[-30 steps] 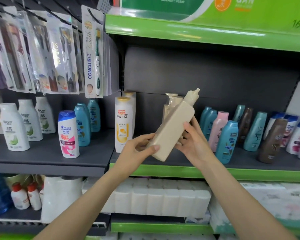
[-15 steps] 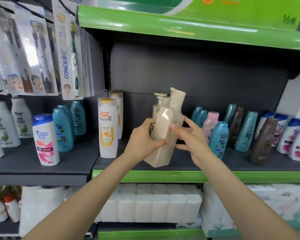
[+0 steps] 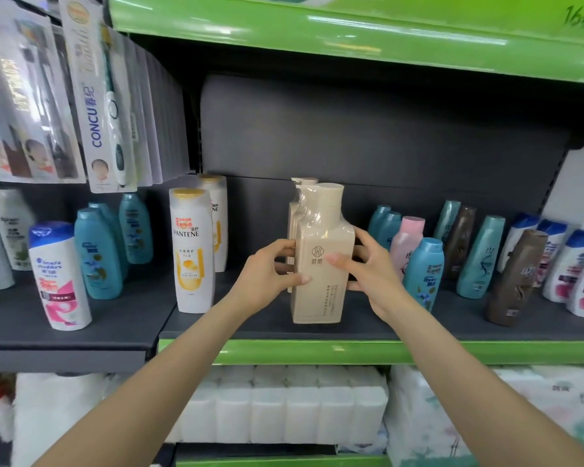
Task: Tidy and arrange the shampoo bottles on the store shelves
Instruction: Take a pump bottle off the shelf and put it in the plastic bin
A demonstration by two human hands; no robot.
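Both hands clasp the beige bottle [image 3: 322,264], which stands upright on the dark shelf [image 3: 402,323] near its front edge, just in front of a second beige bottle [image 3: 295,210]. My left hand [image 3: 267,279] curls round the bottle's left side, thumb across the front; the right hand [image 3: 373,269] wraps the right side, thumb on the label.

It looks like a full, rigid plastic bottle, fairly heavy, with glossy shrink film that could slip under the fingers. A grip on the flat sides around mid-body seems safest, not on the capped neck.

Half a second ago the bottle was tilted and held above the shelf; a second ago it leaned steeply to the right. It now sits level with the label facing out.
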